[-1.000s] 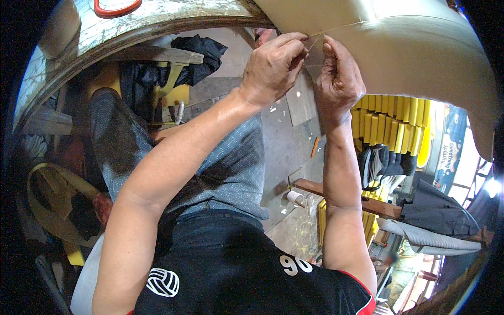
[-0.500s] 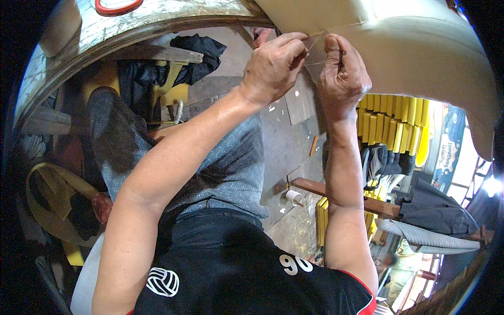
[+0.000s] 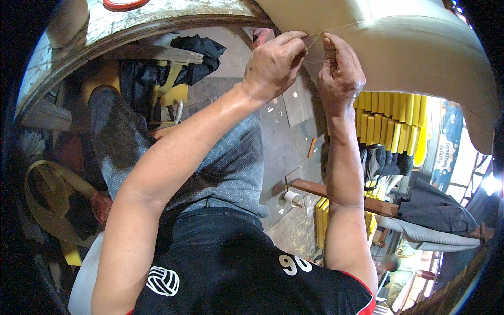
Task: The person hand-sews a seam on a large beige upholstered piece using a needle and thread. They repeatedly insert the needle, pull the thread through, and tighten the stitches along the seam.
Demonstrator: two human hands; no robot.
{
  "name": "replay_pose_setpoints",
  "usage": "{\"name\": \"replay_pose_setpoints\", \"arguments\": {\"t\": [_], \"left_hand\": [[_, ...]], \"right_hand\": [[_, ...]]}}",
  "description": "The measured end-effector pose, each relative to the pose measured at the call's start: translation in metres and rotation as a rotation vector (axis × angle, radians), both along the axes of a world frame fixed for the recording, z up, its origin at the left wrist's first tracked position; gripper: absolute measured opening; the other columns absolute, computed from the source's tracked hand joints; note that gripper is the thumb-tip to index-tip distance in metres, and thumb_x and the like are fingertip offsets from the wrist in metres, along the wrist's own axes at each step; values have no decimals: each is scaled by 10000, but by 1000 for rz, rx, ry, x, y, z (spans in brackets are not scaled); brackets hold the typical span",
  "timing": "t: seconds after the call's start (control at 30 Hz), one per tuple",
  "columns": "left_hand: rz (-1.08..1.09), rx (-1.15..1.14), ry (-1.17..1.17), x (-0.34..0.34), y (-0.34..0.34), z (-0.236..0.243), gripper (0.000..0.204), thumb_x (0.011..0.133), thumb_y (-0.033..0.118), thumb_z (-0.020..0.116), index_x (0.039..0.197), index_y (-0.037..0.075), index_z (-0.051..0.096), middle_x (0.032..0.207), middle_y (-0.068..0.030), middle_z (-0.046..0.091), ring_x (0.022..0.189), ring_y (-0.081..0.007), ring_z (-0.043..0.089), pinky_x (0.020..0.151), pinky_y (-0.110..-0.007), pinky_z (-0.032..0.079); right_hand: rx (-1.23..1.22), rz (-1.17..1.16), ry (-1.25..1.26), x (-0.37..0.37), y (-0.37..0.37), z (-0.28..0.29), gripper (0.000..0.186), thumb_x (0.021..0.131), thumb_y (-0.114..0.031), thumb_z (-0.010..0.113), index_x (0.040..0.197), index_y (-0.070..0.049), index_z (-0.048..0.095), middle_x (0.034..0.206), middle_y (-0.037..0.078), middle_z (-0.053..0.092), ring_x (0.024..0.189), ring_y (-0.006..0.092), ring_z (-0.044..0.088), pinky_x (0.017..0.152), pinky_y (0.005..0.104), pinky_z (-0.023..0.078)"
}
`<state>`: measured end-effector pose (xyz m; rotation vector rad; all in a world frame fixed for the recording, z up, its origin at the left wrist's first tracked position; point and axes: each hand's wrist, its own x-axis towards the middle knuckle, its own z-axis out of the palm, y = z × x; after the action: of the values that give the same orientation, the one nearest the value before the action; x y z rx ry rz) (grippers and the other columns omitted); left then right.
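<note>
A thin pale thread runs between my two hands near the top of the view. My left hand is closed in a pinch on it, thumb and index finger together. Close beside it, my right hand also pinches at the thread with curled fingers; whether a needle is in that grip I cannot make out. Just beyond the fingertips is a large beige cover, smooth and rounded, with a seam along it. A strand goes from my hands toward that seam.
A curved table edge with a red ring-shaped thing spans the upper left. Stacked yellow pieces stand at the right. A white spool is near a wooden bar. Dark cloth lies behind my left arm. A person is in the background.
My right hand has shifted slightly left, while my left hand stays almost in place. The thread remains between them. The view has tilted a little.
</note>
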<state>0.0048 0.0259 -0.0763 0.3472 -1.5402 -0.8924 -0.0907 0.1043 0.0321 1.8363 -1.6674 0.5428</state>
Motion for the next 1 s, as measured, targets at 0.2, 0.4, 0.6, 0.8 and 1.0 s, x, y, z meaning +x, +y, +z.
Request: {"name": "replay_pose_setpoints", "arguments": {"t": [0.2,0.4,0.6,0.8,1.0], "left_hand": [[2,-15,5,2,1,0,131,865,64,736,977,32,677,1189,-159,714,1028,-356,713,848,-413,596],[25,-35,20,-1,0,-3,138,857,64,748,968,28,673,1186,-170,714,1024,-358,716,852,-410,596],[21,-36,28,-5,2,-3,149,851,62,759,970,29,675,1199,-167,714,1053,-352,710,874,-403,591],[-8,-3,19,-3,4,0,151,853,64,758,978,35,678,1207,-160,713,1056,-354,708,881,-407,588],[-15,15,0,-2,3,-1,153,855,74,757,979,35,676,1212,-162,710,1063,-360,703,882,-409,587]], "right_hand": [[-68,70,37,-2,0,-5,219,893,29,680,1099,-38,710,1041,159,744,959,348,725,848,416,578],[43,-144,-214,13,-6,10,144,980,-110,661,1072,-30,738,990,182,746,888,344,737,796,393,578],[134,-192,-209,7,-6,20,180,1003,-170,658,1068,-26,744,970,180,750,863,336,743,784,387,577],[49,-135,-194,9,-4,14,148,984,-125,662,1084,-40,732,1018,177,743,922,353,733,809,401,579],[-49,44,48,-3,-1,-5,144,958,-60,670,1094,-34,712,1045,172,742,972,350,726,837,409,580]]}}
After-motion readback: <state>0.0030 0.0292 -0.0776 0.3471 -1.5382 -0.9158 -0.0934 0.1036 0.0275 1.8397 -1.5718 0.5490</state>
